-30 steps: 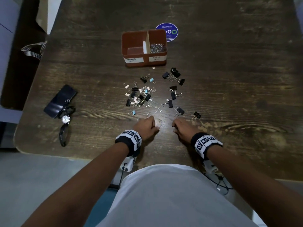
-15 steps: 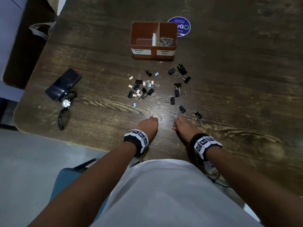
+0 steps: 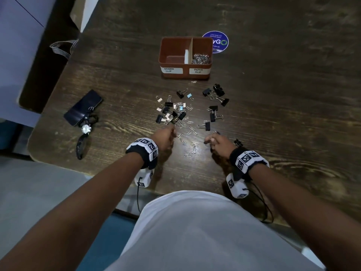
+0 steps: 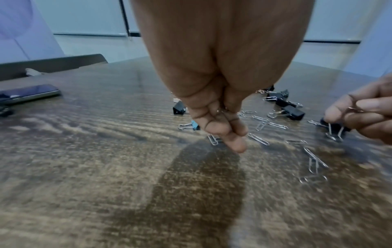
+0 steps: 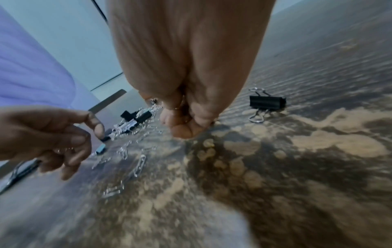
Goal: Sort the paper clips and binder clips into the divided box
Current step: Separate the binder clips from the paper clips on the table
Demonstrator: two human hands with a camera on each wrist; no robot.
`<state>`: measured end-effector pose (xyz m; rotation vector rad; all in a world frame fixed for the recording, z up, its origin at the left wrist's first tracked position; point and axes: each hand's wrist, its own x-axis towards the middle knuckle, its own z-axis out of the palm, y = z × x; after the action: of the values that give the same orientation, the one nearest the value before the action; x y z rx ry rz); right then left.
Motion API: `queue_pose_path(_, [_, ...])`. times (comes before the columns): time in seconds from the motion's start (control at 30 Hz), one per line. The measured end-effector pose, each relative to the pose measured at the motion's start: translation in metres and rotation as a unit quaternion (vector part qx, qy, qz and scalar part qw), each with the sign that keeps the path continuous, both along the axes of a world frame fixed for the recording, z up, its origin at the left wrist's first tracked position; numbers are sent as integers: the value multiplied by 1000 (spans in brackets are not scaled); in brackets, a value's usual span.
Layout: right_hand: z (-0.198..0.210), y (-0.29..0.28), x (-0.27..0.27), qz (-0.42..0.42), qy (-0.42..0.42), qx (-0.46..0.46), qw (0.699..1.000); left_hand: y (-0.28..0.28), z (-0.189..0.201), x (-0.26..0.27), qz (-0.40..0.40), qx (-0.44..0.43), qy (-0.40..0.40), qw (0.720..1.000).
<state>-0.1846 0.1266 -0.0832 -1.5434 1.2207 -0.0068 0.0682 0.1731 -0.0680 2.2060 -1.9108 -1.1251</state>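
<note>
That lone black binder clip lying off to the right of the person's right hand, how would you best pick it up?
Pinch the black binder clip across its boxy black body, coming down from above. It lies flat on the dark wooden table with bare space around it. Its thin wire handles splay outwards, so they would probably give a looser grip.

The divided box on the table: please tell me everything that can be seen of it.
The reddish-brown divided box stands upright and open-topped on the dark wooden table, beyond the scattered clips. A pale partition splits it in two. White labels on its front read "BINDER CLIP" at the left and "PAPER CLIP" at the right. The left compartment looks empty; the right one holds a heap of silver paper clips. A round blue sticker lies behind it. No hand touches it.
</note>
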Motion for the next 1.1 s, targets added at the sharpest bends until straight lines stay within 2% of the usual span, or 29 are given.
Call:
queue_pose_path(0.1, [3, -8, 8, -40, -29, 73, 996, -9, -3, 7, -1, 5, 29, 1000])
queue_pose_path(0.17, [7, -8, 13, -92, -83, 176, 976, -14, -6, 7, -4, 7, 35, 999])
queue_pose_path(0.23, [15, -5, 17, -134, -113, 234, 956, -19, -9, 6, -29, 7, 15, 999])
queue_pose_path(0.27, [19, -4, 20, -132, -102, 229, 959, -21, -10, 5, -51, 2, -8, 999])
queue_pose_path(0.33, [22, 1, 26, -109, -35, 135, 984, -24, -14, 4, -104, -26, -50, 993])
queue_pose_path(0.4, [13, 4, 30, -31, 58, -1, 998, -25, -17, 2, -161, -59, -95, 981])
queue_pose_path(0.47, [2, 6, 35, 61, 131, -89, 985, -22, -22, 0, -202, -82, -149, 965])
queue_pose_path(0.53, [-9, 10, 42, 105, 164, -129, 972, -18, -26, -2, -219, -94, -172, 956])
queue_pose_path(0.63, [-15, 16, 57, 91, 183, -196, 959, -13, -27, -4, -228, -86, -168, 955])
queue_pose_path(0.77, [-15, 21, 76, 95, 256, -270, 923, -15, -23, -2, -273, -83, -171, 943])
queue_pose_path(0.83, [-12, 23, 81, 98, 277, -266, 918, -17, -24, 3, -280, -78, -150, 945])
queue_pose_path(0.97, [-7, 20, 76, 92, 253, -163, 949, -22, -23, 21, -200, -66, -54, 976])
queue_pose_path(1.07, [-13, 16, 73, -6, 168, -130, 977, -25, -17, 36, -105, -6, 34, 994])
queue_pose_path(1.1, [-13, 14, 72, -56, 142, -130, 980, -25, -18, 41, -43, 41, 119, 991])
